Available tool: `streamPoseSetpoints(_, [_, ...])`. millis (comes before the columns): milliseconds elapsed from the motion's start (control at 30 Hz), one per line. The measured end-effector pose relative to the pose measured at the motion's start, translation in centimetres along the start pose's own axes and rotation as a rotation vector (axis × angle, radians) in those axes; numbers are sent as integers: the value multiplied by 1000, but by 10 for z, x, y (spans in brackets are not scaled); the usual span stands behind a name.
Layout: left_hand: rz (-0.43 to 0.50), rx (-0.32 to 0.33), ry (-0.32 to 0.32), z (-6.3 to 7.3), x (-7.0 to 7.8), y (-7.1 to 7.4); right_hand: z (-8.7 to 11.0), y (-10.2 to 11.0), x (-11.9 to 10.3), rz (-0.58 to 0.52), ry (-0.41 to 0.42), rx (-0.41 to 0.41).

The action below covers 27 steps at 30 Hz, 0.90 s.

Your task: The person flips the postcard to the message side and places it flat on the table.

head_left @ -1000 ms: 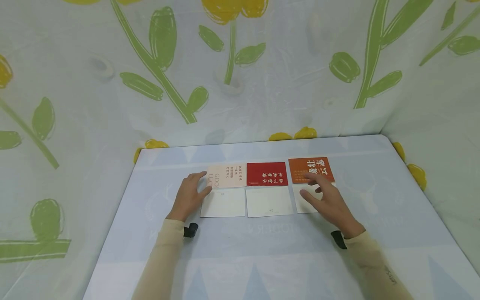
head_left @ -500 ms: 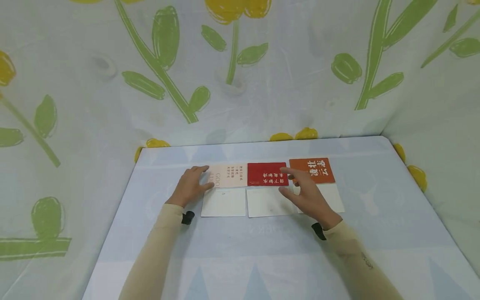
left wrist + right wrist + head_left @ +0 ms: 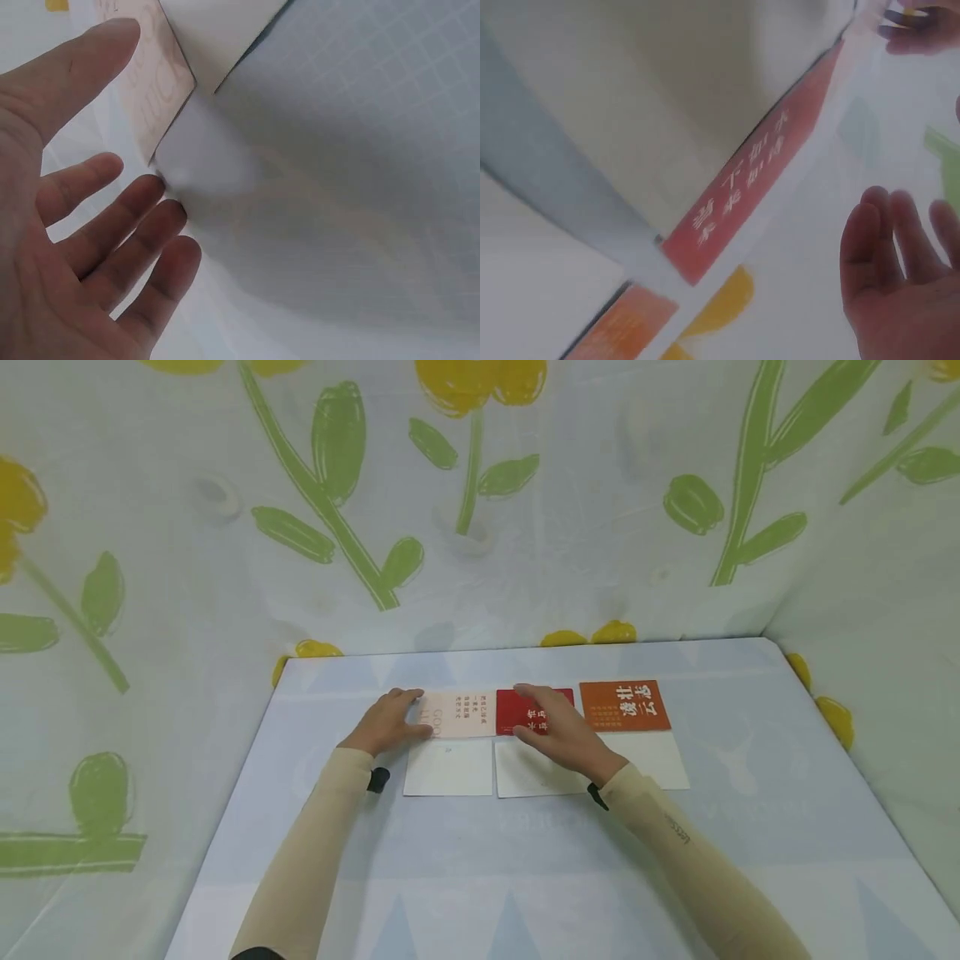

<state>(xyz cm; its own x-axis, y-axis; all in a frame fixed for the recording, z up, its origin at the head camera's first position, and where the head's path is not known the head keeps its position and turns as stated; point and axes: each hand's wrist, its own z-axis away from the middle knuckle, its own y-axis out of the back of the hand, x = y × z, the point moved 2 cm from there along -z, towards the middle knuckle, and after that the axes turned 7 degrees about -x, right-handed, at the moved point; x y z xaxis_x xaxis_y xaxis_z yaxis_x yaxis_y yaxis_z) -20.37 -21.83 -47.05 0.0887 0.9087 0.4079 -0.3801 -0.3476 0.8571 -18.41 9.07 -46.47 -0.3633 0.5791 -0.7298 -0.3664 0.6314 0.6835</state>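
Note:
My left hand (image 3: 385, 724) is at the left end of a pale pink card (image 3: 471, 714) printed with "GOOD LUCK". In the left wrist view its thumb overlaps that card, and the other fingers (image 3: 142, 240) are spread loosely beside the corner. My right hand (image 3: 561, 731) hovers over a red card (image 3: 754, 169) with white characters, holding nothing, and partly covers it in the head view. An orange card (image 3: 624, 706) lies to the right of the red one. Below these are white cards: one at left (image 3: 448, 770), a middle one (image 3: 525, 777) partly behind my right hand, and a right one (image 3: 654, 760).
The cards lie in two rows on a pale blue-and-white patterned table (image 3: 465, 877). A white curtain (image 3: 555, 560) with yellow flowers and green leaves hangs behind the table's back edge and at both sides.
My right hand has moved left, from the orange card to over the red one, uncovering the orange and right white cards. My left hand has stayed near the pink card, shifting slightly upward.

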Motion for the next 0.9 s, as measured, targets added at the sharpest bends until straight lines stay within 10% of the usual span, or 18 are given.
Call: streamPoseSetpoints(900, [-69,-70,58,-10,3,3,-74,-36,0,369,-150,-264])
